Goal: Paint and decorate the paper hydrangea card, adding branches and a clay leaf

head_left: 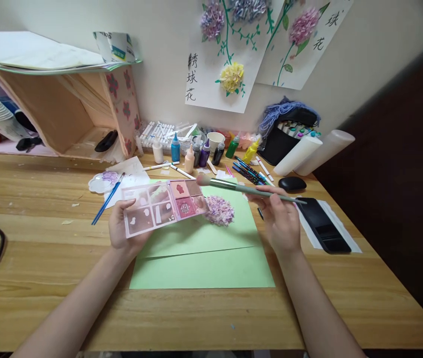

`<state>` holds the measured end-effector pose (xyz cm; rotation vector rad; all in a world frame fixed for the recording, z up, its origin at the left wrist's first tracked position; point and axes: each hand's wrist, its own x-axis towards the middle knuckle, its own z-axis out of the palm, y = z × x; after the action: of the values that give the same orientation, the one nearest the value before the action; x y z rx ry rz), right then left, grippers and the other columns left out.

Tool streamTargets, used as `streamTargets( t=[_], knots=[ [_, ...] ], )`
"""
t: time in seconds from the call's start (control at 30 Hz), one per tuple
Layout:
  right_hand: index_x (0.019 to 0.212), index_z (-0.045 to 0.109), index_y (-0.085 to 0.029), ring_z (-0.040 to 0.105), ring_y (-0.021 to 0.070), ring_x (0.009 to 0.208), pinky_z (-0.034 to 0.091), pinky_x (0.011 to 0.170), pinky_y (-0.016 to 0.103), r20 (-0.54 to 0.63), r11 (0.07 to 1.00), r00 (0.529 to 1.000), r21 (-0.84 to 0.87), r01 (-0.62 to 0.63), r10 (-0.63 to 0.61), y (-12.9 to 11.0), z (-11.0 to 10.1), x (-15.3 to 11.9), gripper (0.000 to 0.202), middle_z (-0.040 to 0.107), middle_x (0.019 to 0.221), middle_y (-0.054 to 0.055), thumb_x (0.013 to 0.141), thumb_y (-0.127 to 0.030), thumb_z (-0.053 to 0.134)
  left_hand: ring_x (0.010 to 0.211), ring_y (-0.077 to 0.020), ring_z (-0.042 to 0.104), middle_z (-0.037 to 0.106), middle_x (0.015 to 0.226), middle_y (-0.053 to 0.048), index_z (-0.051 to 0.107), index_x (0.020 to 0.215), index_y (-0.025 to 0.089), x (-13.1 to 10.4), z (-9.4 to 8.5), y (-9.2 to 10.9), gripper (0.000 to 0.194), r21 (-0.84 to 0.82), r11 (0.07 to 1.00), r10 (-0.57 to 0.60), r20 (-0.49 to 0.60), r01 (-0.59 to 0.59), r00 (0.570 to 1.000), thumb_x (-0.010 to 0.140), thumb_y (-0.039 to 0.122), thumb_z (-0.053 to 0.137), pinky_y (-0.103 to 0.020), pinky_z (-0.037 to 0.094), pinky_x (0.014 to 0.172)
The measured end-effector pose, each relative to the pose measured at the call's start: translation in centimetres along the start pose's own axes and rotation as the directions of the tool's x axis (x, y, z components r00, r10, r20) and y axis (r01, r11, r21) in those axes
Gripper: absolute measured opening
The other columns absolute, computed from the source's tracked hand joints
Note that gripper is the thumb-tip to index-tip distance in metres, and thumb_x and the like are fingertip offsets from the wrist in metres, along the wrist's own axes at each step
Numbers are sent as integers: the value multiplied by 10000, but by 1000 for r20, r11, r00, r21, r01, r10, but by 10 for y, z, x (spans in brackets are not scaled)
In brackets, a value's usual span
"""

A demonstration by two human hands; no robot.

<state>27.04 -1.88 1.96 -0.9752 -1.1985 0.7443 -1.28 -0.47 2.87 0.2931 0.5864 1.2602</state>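
Holding an open eyeshadow palette [148, 214], the left hand [121, 229] faces the right [283, 221], which pinches a makeup brush [230, 185] near the pans — contact unclear. On green paper [204, 271], the purple-white flower cluster [221, 211] looks formed; no drawn stem shows yet.

Wall [162, 30]: soft, pale grey indoor light, fairly even; light source out of frame
Green paper [204, 271]: bright toward the bottom, soft-edged shadow across its middle
Palette [187, 205]: pale glossy patches on its left half
Dark slab [321, 223]: dull reflection low on its surface
Dark panel [401, 129]: deep shade at right, detail lost
Tabletop [215, 323]: wide-angle stretch toward the lower corners
Brush [234, 186]: outline clear, bristles softer
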Motion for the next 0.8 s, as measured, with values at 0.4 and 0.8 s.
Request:
streamTargets(
  t=[0.4,0.8],
  knots=[
    [1028,677,-287,641,196,948,503,874,373,111,983,991,-159,86,-69,-1,11,-12,220,670,999,20,916,-296,488,1074,-349,602,661,1111,-152,466,1306,112,-5,6,-2,640,62,998,-22,44,20,999,687,277,469,-568,459,920],
    [1059,668,-286,661,190,906,531,812,351,198,986,979,-150,76,-45,-5,14,-13,230,678,1024,30,918,-296,487,1035,-343,623,670,1083,-153,478,1300,104,-4,7,-3,624,105,994,-14,44,9,999,699,269,460,-560,469,908]
  ],
)
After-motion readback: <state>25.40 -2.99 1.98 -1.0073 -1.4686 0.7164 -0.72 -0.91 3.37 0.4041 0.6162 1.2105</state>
